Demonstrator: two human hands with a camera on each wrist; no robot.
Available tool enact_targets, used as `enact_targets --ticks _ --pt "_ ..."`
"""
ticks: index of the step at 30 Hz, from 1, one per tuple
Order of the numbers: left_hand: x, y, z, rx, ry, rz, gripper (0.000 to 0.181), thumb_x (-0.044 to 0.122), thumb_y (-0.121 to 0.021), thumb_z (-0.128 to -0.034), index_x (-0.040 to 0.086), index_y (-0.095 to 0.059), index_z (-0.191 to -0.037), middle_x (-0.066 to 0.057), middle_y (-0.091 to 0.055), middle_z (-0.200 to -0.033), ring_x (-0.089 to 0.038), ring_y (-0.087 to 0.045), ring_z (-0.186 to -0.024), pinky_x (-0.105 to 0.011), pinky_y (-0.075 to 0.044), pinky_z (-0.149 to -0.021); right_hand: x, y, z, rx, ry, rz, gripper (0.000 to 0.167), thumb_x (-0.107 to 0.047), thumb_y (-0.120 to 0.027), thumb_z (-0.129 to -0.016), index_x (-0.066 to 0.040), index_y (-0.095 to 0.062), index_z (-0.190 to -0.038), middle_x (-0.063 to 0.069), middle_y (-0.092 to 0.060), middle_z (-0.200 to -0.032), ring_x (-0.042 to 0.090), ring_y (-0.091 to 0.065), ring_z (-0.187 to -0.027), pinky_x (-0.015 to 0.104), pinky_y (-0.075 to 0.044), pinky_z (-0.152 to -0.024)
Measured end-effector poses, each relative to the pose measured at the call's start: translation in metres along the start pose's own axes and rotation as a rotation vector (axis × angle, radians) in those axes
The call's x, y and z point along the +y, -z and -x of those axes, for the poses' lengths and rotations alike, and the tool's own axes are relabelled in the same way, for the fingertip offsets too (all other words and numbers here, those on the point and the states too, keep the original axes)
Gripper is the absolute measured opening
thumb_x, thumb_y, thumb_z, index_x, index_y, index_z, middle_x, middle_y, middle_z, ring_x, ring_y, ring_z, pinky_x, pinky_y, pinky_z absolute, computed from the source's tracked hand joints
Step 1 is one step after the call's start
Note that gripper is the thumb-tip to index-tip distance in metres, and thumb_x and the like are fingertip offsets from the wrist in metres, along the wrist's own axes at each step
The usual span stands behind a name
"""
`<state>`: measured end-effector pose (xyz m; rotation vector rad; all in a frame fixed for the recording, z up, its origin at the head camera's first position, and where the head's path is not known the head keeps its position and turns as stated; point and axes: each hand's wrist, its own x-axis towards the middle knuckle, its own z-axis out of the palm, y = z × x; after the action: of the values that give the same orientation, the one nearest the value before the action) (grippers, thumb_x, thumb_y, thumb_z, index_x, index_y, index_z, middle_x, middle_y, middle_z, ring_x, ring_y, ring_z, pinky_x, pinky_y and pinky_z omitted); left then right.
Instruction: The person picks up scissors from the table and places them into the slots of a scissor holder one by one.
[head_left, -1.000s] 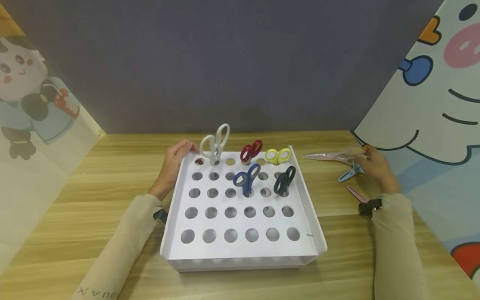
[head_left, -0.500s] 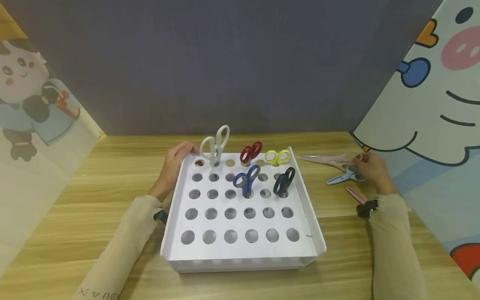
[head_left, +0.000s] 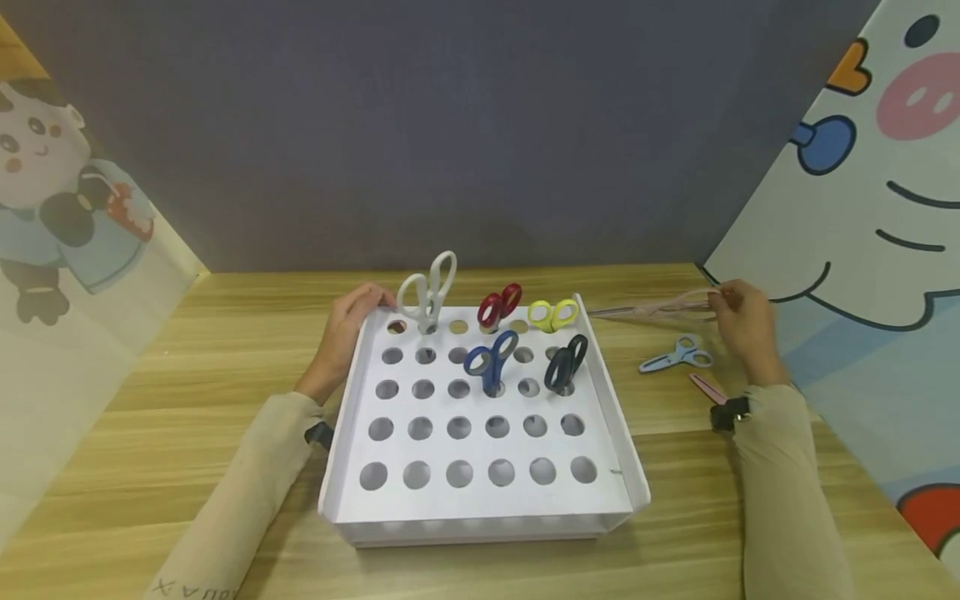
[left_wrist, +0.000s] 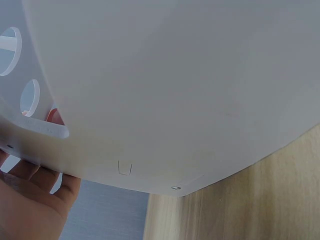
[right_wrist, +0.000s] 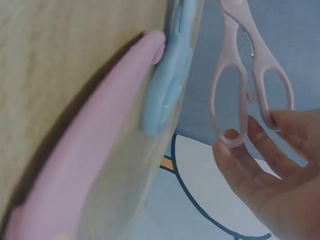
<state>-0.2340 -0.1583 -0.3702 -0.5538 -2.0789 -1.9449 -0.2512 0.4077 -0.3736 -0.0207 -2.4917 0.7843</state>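
In the head view, my left hand (head_left: 347, 342) grips the back left corner of a white rack (head_left: 480, 496) with rows of round holes. Its fingers (left_wrist: 67, 187) lie against the back of the rack's wall in the left wrist view. My right hand (head_left: 750, 329) pinches the handle loops of large pale pink scissors (right_wrist: 240, 40), whose blades point left toward the rack's back right corner. Seen from the right wrist, these scissors are off the table, loops between thumb and fingers. Light blue scissors (head_left: 675, 356) lie on the table just in front of that hand.
Standing in the rack are white scissors (head_left: 430, 304), red scissors (head_left: 492, 308), yellow scissors (head_left: 553, 317), dark blue scissors (head_left: 491, 367) and black scissors (head_left: 562, 371). A smaller pink item (head_left: 707, 387) lies by my right wrist. A grey panel (head_left: 465, 142) rises behind the table.
The right hand moved slightly left and turned the pale pink scissors more edge-on. The light blue scissors slid left and now lie apart from the hand. The left hand stayed put.
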Motion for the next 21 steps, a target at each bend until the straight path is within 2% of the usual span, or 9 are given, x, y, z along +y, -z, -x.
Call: enact_targets --ticks 2,5,7,9,10,12,14,17,21 --pt "0.000 0.000 0.000 0.002 0.002 -0.003 0.037 0.018 -0.041 -0.1065 -0.008 -0.063 -0.093 -0.016 -0.065 -0.096 -0.015 -0.059 -0.091 -0.023 -0.049 -0.083 -0.004 0.000 0.000 0.049 0.008 0.007 0.021 -0.009 -0.060 -0.098 0.009 -0.066 -0.105 0.033 -0.069 -0.097 -0.015 -0.044 -0.068 0.016 -0.036 -0.065" --pt "0.001 0.000 0.000 0.002 0.004 -0.006 0.037 0.018 -0.041 -0.1066 -0.009 -0.063 -0.093 -0.017 -0.064 -0.096 -0.015 -0.059 -0.091 -0.023 -0.048 -0.084 -0.010 0.001 -0.001 0.095 0.031 0.020 0.020 -0.010 -0.061 -0.097 0.008 -0.067 -0.105 0.032 -0.069 -0.093 0.010 -0.059 -0.072 0.027 -0.039 -0.068" --pt "0.000 -0.001 0.000 0.001 0.005 -0.004 0.038 0.018 -0.041 -0.1067 -0.009 -0.063 -0.093 -0.017 -0.064 -0.095 -0.015 -0.059 -0.091 -0.023 -0.048 -0.083 -0.015 0.002 -0.002 0.109 0.047 0.031 0.019 -0.010 -0.061 -0.098 0.007 -0.067 -0.105 0.031 -0.070 -0.091 0.025 -0.060 -0.074 0.035 -0.039 -0.069" --pt "0.000 -0.001 0.000 0.000 0.008 0.000 0.037 0.019 -0.041 -0.1067 -0.008 -0.063 -0.092 -0.017 -0.064 -0.095 -0.015 -0.059 -0.090 -0.023 -0.049 -0.083 -0.020 0.003 -0.003 0.111 0.054 0.029 0.020 -0.011 -0.061 -0.098 0.006 -0.066 -0.106 0.030 -0.070 -0.091 0.018 -0.060 -0.072 0.039 -0.038 -0.070" --pt "0.000 0.000 0.000 0.000 0.008 0.003 0.037 0.018 -0.041 -0.1067 -0.006 -0.064 -0.092 -0.016 -0.064 -0.095 -0.015 -0.059 -0.090 -0.023 -0.049 -0.082 -0.023 0.004 -0.003 0.110 0.055 0.029 0.020 -0.012 -0.060 -0.098 0.005 -0.066 -0.107 0.030 -0.070 -0.091 0.009 -0.057 -0.070 0.038 -0.038 -0.069" --pt "0.000 0.000 0.000 -0.001 0.009 0.007 0.036 0.018 -0.041 -0.1067 -0.005 -0.064 -0.091 -0.016 -0.064 -0.095 -0.015 -0.059 -0.090 -0.023 -0.049 -0.082 -0.030 0.007 -0.004 0.105 0.051 0.026 0.021 -0.013 -0.059 -0.099 0.005 -0.065 -0.109 0.030 -0.070 -0.093 -0.008 -0.047 -0.067 0.031 -0.038 -0.068" --pt "0.000 0.000 0.000 -0.003 0.010 0.011 0.036 0.018 -0.041 -0.1067 -0.005 -0.064 -0.092 -0.016 -0.064 -0.095 -0.015 -0.059 -0.090 -0.023 -0.049 -0.082 -0.036 0.009 -0.005 0.099 0.054 0.015 0.021 -0.013 -0.058 -0.100 0.004 -0.065 -0.109 0.030 -0.070 -0.095 -0.018 -0.039 -0.064 0.024 -0.037 -0.066" --pt "0.001 0.000 0.000 -0.004 0.010 0.011 0.036 0.018 -0.041 -0.1066 -0.006 -0.064 -0.092 -0.016 -0.064 -0.095 -0.015 -0.059 -0.090 -0.023 -0.049 -0.082 -0.046 0.013 -0.005 0.102 0.080 0.010 0.021 -0.013 -0.058 -0.100 0.005 -0.066 -0.109 0.030 -0.070 -0.096 -0.017 -0.039 -0.059 0.016 -0.033 -0.059" --pt "0.003 0.000 0.001 -0.003 0.010 0.017 0.036 0.018 -0.042 -0.1065 -0.007 -0.064 -0.092 -0.015 -0.064 -0.095 -0.015 -0.059 -0.090 -0.023 -0.049 -0.083 -0.055 0.016 -0.006 0.115 0.113 0.018 0.020 -0.014 -0.058 -0.100 0.003 -0.067 -0.107 0.030 -0.070 -0.097 -0.011 -0.039 -0.056 0.015 -0.030 -0.053"
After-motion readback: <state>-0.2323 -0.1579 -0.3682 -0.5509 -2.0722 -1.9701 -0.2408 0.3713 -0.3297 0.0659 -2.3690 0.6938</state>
